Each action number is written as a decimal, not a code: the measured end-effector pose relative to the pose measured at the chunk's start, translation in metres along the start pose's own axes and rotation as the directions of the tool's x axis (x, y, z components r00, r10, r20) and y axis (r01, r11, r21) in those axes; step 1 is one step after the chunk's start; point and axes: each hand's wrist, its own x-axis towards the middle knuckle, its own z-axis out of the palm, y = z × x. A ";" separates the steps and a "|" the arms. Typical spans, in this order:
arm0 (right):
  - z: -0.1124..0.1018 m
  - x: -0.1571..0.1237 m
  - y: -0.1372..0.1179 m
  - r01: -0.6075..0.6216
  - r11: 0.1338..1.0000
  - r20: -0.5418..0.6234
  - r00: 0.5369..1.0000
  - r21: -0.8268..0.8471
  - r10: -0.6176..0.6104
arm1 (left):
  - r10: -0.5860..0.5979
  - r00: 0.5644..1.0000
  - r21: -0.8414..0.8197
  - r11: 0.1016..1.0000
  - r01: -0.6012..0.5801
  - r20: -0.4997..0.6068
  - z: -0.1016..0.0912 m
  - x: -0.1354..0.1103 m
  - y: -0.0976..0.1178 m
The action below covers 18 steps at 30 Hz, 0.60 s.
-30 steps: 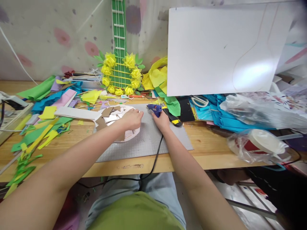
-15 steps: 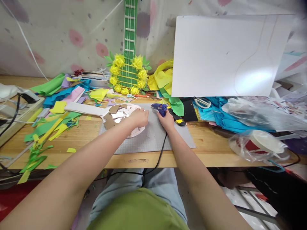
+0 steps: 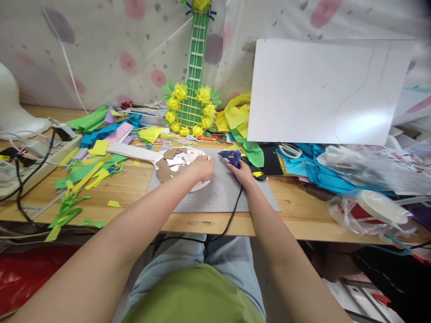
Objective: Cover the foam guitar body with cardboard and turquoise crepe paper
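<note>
A white guitar-shaped cutout [image 3: 134,153] lies flat, its long neck pointing left. Torn brown and white cardboard pieces [image 3: 164,172] cover part of its round body. My left hand [image 3: 204,168] rests on the right side of that body with its fingers curled closed; whatever is under the fingertips is hidden. In my right hand [image 3: 243,174] is a blue hot glue gun [image 3: 231,157], nozzle pointing left toward the cutout but apart from it. A black cord [image 3: 235,211] runs from it over the table edge. Beneath everything is a grey cutting mat [image 3: 229,197].
A green paper guitar with yellow flowers [image 3: 190,105] leans at the back. Right of it stands a white board [image 3: 303,89]. Paper scraps [image 3: 77,177] and a power strip [image 3: 63,157] lie left. Scissors [image 3: 290,150] and a plastic-wrapped cup [image 3: 373,208] are right.
The camera view has turned slightly left and up, so the scene sits farther right. Both hands keep nearly the same places over the mat, the right one still around the glue gun.
</note>
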 end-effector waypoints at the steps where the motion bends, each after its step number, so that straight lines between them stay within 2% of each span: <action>1: 0.000 0.000 0.000 -0.003 1.000 -0.004 1.000 -0.001 0.003 | -0.011 1.000 -0.012 1.000 0.011 0.010 0.000 0.000 -0.001; 7: 0.001 -0.001 0.001 -0.031 0.999 -0.009 0.999 -0.011 0.031 | -0.027 0.998 -0.075 0.997 0.032 0.060 -0.005 -0.004 -0.008; 13: 0.000 -0.002 -0.001 -0.024 1.000 -0.009 1.000 0.001 0.024 | -0.009 0.999 -0.001 1.000 0.009 0.042 -0.008 -0.005 -0.004; 18: 0.001 -0.002 -0.001 -0.021 1.000 -0.010 1.000 0.017 0.022 | 0.006 1.000 0.018 1.000 -0.006 0.031 -0.003 0.000 -0.006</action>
